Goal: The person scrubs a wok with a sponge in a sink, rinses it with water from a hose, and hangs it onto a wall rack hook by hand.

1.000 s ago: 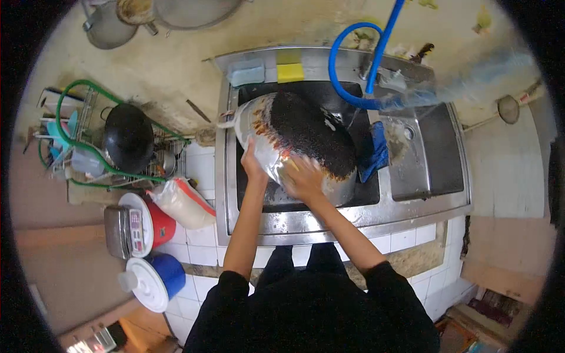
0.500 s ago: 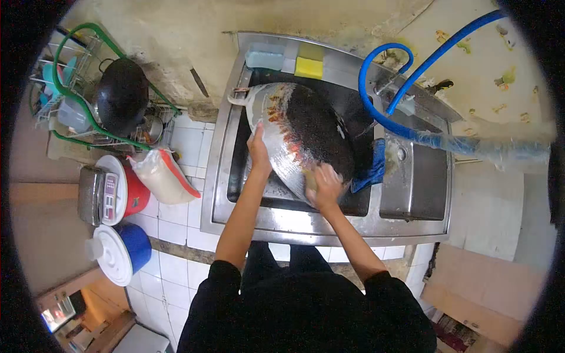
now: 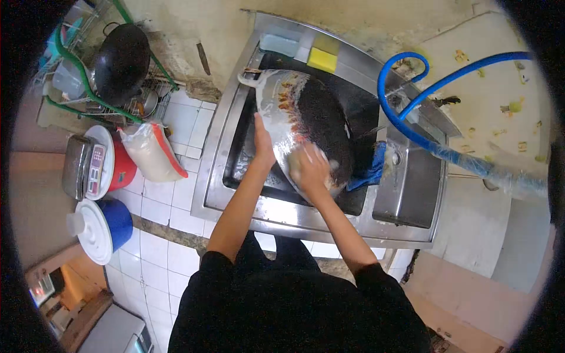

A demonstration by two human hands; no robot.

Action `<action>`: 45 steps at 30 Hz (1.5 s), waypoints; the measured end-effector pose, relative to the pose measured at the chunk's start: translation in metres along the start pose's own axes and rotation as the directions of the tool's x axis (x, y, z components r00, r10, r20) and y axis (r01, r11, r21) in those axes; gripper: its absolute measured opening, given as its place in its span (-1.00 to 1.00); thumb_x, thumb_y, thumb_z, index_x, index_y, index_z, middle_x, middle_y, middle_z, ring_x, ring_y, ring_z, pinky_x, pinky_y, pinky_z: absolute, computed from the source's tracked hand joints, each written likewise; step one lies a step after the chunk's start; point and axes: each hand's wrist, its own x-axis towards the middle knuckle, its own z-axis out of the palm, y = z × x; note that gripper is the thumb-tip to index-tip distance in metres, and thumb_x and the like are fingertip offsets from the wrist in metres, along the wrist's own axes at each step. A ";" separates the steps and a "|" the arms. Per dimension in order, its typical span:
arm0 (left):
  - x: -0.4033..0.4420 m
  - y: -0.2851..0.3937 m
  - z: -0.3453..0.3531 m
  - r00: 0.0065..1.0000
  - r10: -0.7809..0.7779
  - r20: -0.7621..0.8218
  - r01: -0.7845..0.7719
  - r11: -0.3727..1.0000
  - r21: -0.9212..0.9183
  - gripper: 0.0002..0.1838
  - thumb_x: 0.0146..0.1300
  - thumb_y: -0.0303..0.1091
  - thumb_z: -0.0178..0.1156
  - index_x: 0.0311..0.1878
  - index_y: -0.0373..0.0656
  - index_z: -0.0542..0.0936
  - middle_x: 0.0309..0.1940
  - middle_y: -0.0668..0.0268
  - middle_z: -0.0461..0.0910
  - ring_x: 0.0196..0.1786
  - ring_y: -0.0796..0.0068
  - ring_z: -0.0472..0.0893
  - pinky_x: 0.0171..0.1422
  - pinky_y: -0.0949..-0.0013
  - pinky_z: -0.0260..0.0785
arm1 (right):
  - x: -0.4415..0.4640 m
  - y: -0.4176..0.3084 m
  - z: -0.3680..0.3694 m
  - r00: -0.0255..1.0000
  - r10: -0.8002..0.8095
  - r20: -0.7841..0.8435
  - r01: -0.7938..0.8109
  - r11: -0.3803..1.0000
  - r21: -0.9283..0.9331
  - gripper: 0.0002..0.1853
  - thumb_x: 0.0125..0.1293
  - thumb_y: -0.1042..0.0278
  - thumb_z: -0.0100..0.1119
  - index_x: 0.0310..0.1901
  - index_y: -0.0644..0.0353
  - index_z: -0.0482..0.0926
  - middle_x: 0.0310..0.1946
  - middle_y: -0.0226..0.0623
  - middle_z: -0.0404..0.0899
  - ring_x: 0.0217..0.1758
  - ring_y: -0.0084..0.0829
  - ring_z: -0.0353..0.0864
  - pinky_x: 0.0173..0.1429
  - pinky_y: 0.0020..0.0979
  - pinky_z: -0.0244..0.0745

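A large wok (image 3: 322,112) is tilted in the left basin of the steel sink (image 3: 226,170), its outside blackened by soot in the middle, with a pale, scraped band and brown stains towards the rim. My left hand (image 3: 263,143) grips the wok's near left edge, fingers mostly hidden behind the metal. Against the wok's lower surface, my right hand (image 3: 312,167) presses a small yellowish sponge, mostly covered by the fingers and blurred by motion. The wok's loop handle (image 3: 247,79) points to the upper left.
A yellow sponge (image 3: 322,60) and a pale blue container (image 3: 279,45) sit on the sink's back ledge. A blue cloth (image 3: 371,167) hangs over the divider, below a blue hose (image 3: 447,87). Left are a dish rack (image 3: 70,97), a bag (image 3: 150,153) and lidded buckets (image 3: 97,232).
My right hand has moved up and left across the wok's surface with the sponge. My left hand keeps its hold on the edge. The whole view has turned slightly.
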 end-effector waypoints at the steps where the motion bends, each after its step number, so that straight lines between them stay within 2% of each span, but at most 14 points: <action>1: -0.010 0.005 0.008 0.999 -0.046 -0.005 0.046 0.999 -0.024 -0.29 0.35 0.27 -0.27 0.26 -0.16 0.34 0.18 0.22 0.42 0.20 0.30 0.42 0.30 0.24 0.24 | 0.038 -0.019 0.011 0.999 0.027 -0.018 -0.027 1.000 0.010 -0.67 -0.11 0.26 0.28 -0.25 0.18 0.57 -0.15 -0.19 0.58 -0.21 -0.16 0.59 -0.11 -0.24 0.49; 3: -0.004 0.002 -0.009 0.987 -0.102 0.125 0.123 0.978 -0.167 -0.38 0.35 0.21 -0.22 0.22 -0.09 0.38 0.13 0.24 0.46 0.16 0.28 0.46 0.28 0.20 0.26 | 0.099 -0.040 0.044 0.979 0.184 0.083 -0.182 0.983 -0.035 -0.77 0.01 0.21 0.18 -0.34 0.16 0.61 -0.25 -0.14 0.58 -0.33 -0.08 0.60 -0.25 -0.15 0.50; 6: 0.003 0.014 -0.011 0.955 -0.068 0.290 0.161 0.937 -0.310 -0.44 0.38 0.14 -0.22 0.18 -0.10 0.41 0.11 0.22 0.48 0.15 0.28 0.47 0.27 0.18 0.27 | 0.122 -0.039 0.059 0.996 0.067 0.060 -0.066 0.998 -0.024 -0.78 0.04 0.21 0.16 -0.34 0.13 0.62 -0.27 -0.11 0.58 -0.36 -0.06 0.60 -0.30 -0.13 0.50; 11: 0.004 0.025 -0.013 0.850 -0.109 0.515 0.372 0.817 -0.441 -0.54 0.40 -0.04 -0.18 0.15 -0.17 0.44 0.09 0.16 0.50 0.12 0.22 0.49 0.29 0.13 0.25 | -0.004 -0.029 0.001 0.997 -0.010 0.081 0.011 1.000 -0.011 -0.76 0.09 0.20 0.15 -0.30 0.17 0.59 -0.23 -0.08 0.55 -0.27 -0.11 0.56 -0.22 -0.19 0.48; 14: 0.011 0.001 -0.025 0.897 -0.043 0.440 0.236 0.889 -0.394 -0.52 0.41 -0.03 -0.19 0.18 -0.16 0.41 0.10 0.17 0.50 0.13 0.21 0.49 0.31 0.11 0.23 | 0.041 -0.034 0.013 0.938 0.083 0.338 -0.036 0.989 -0.141 -0.74 0.08 0.20 0.16 -0.26 0.19 0.58 -0.17 -0.06 0.56 -0.21 -0.12 0.58 -0.16 -0.18 0.49; 15: 0.008 0.004 -0.026 0.851 -0.179 0.494 0.428 0.781 -0.454 -0.50 0.42 0.00 -0.21 0.22 -0.13 0.38 0.13 0.20 0.48 0.16 0.23 0.47 0.32 0.10 0.21 | 0.072 -0.033 0.030 0.981 0.036 0.192 -0.004 0.986 -0.167 -0.73 0.07 0.22 0.15 -0.26 0.21 0.59 -0.10 -0.02 0.55 -0.14 -0.10 0.59 -0.11 -0.17 0.49; 19: -0.016 0.028 -0.006 0.870 -0.200 0.451 0.419 0.784 -0.459 -0.42 0.41 0.12 -0.24 0.29 -0.07 0.31 0.21 0.25 0.41 0.23 0.26 0.41 0.36 0.12 0.17 | 0.195 0.005 0.112 0.873 0.304 0.381 -0.179 0.927 -0.329 -0.67 0.12 0.14 0.09 -0.26 0.24 0.61 -0.25 -0.03 0.61 -0.27 -0.01 0.62 -0.20 -0.09 0.52; 23: -0.009 0.023 -0.007 0.910 -0.275 0.312 0.384 0.842 -0.378 -0.37 0.39 0.18 -0.25 0.32 -0.10 0.27 0.24 0.23 0.37 0.28 0.26 0.34 0.39 0.16 0.13 | 0.183 -0.001 0.095 0.880 0.310 0.360 -0.193 0.926 -0.324 -0.66 0.15 0.10 0.09 -0.32 0.27 0.59 -0.30 -0.04 0.62 -0.32 -0.01 0.62 -0.25 -0.05 0.50; 26: -0.002 0.025 -0.007 0.870 -0.219 0.442 0.410 0.818 -0.404 -0.35 0.39 0.17 -0.26 0.32 -0.13 0.27 0.23 0.22 0.38 0.28 0.27 0.35 0.40 0.21 0.11 | 0.101 -0.025 0.028 0.990 -0.041 0.139 0.072 0.971 -0.228 -0.73 0.10 0.17 0.17 -0.34 0.23 0.56 -0.28 -0.08 0.58 -0.31 -0.08 0.60 -0.30 -0.11 0.45; 27: -0.001 0.026 -0.007 0.869 -0.215 0.445 0.406 0.825 -0.394 -0.36 0.40 0.16 -0.27 0.31 -0.16 0.26 0.23 0.22 0.37 0.28 0.28 0.35 0.41 0.24 0.09 | 0.084 -0.040 0.004 0.934 0.123 0.336 -0.040 0.969 -0.244 -0.72 0.10 0.18 0.16 -0.30 0.24 0.57 -0.28 -0.08 0.57 -0.30 -0.09 0.60 -0.32 -0.15 0.45; 32: -0.008 0.028 -0.008 0.893 -0.202 0.401 0.388 0.797 -0.462 -0.42 0.42 0.10 -0.28 0.30 -0.12 0.29 0.21 0.24 0.41 0.25 0.26 0.38 0.39 0.19 0.13 | 0.143 -0.024 0.056 0.950 0.220 0.221 -0.162 0.953 -0.255 -0.74 0.12 0.16 0.11 -0.31 0.20 0.58 -0.30 -0.06 0.59 -0.32 -0.07 0.62 -0.25 -0.14 0.53; 34: -0.008 0.021 -0.019 0.838 -0.203 0.506 0.450 0.781 -0.432 -0.42 0.41 0.10 -0.26 0.31 -0.10 0.27 0.21 0.25 0.39 0.25 0.28 0.37 0.37 0.19 0.14 | 0.186 -0.016 0.097 0.860 0.329 0.390 -0.208 0.924 -0.321 -0.75 0.09 0.19 0.13 -0.31 0.20 0.57 -0.27 0.01 0.58 -0.25 -0.01 0.60 -0.16 -0.07 0.49; 41: -0.010 0.025 -0.036 0.805 -0.269 0.528 0.541 0.699 -0.468 -0.47 0.41 0.06 -0.23 0.23 -0.11 0.35 0.17 0.24 0.44 0.23 0.25 0.40 0.36 0.12 0.14 | 0.094 -0.057 0.033 0.973 0.055 0.223 0.003 0.968 -0.250 -0.77 0.13 0.16 0.13 -0.43 0.16 0.56 -0.37 -0.11 0.56 -0.43 -0.08 0.60 -0.35 -0.10 0.50; 45: -0.021 0.013 -0.035 0.797 -0.221 0.561 0.546 0.660 -0.516 -0.49 0.42 0.03 -0.22 0.23 -0.13 0.35 0.18 0.24 0.43 0.24 0.26 0.39 0.38 0.15 0.12 | 0.092 -0.051 0.028 0.948 0.038 0.315 0.026 0.981 -0.195 -0.78 0.07 0.20 0.18 -0.34 0.16 0.58 -0.32 -0.09 0.59 -0.36 -0.07 0.61 -0.31 -0.11 0.52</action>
